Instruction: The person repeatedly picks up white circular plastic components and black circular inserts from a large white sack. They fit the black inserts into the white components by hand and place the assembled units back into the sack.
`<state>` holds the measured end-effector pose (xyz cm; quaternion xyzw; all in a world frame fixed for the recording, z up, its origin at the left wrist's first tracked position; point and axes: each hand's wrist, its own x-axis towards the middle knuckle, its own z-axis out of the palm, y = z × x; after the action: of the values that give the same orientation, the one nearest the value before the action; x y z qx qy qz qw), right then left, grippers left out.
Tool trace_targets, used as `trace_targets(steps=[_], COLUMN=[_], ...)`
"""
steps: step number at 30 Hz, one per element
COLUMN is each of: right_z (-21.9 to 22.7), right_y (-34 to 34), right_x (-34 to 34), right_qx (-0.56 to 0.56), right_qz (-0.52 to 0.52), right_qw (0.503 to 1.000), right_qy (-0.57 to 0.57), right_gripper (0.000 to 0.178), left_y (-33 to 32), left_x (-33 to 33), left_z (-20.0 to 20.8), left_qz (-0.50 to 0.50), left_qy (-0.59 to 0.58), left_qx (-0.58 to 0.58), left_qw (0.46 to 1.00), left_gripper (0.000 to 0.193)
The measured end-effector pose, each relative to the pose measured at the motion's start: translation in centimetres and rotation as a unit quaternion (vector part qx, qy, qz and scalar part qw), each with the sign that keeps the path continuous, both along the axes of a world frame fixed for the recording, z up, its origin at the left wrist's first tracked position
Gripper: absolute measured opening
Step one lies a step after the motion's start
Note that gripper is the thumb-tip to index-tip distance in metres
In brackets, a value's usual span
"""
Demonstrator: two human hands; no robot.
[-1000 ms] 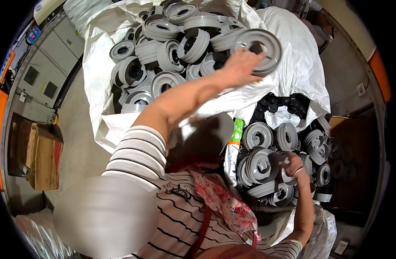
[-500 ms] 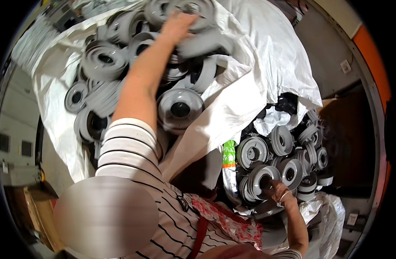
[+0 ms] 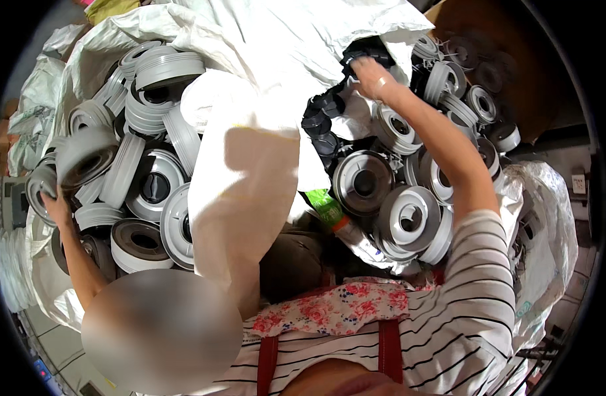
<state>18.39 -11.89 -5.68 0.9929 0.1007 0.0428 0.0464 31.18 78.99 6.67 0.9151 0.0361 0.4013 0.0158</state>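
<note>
Pale tiled floor (image 3: 68, 356) shows at lower left, a brown panel (image 3: 527, 39) at upper right, shadowed. Two piles, one on each side. White woven sack (image 3: 42, 284) at left, mouth wide, loaded with grey ring-shaped parts (image 3: 156, 177), some flat, some on edge, stacked over one another. Second load at right: grey flanged rings (image 3: 408, 221) piled together, black parts (image 3: 324, 132) bunched along their upper left side, a bag with a green and orange band (image 3: 326, 208) at the lower left edge. Loose white sheet (image 3: 253, 178) drapes between the piles, its folds overlapping the left load's right side. Translucent bag (image 3: 544, 257) slumps at lower right. Hands well apart, one to each pile. Left hand (image 3: 57, 206) at the sack's left edge, fingers against a grey ring (image 3: 39, 191); cannot tell whether it grips. Right hand (image 3: 373, 80) reaches across the rings to black pieces (image 3: 369, 49) by the sheet's edge; fingertips partly lost in shadow, hold cannot be told. Dark gap (image 3: 293, 261) lies between the piles, above the floral apron (image 3: 333, 310); tiles run outside the sack's lower left wall.
</note>
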Motion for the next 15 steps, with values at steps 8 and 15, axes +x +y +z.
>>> trace_targets(steps=[8, 15], right_z=[-4.1, -4.1], right_y=[2.3, -1.8], right_x=[10.5, -3.8], right_qx=[0.119, 0.0], right_qz=[-0.205, -0.044], right_qw=[0.966, 0.988], right_qy=[0.102, 0.147], right_gripper=[0.059, 0.039], left_y=[-25.1, -44.5], left_x=[-14.3, -21.9], left_z=[10.2, 10.2], left_qz=[-0.122, -0.426], left_qy=[-0.108, -0.045], left_qx=[-0.277, -0.459], left_qw=[0.947, 0.779], left_gripper=[0.06, 0.044])
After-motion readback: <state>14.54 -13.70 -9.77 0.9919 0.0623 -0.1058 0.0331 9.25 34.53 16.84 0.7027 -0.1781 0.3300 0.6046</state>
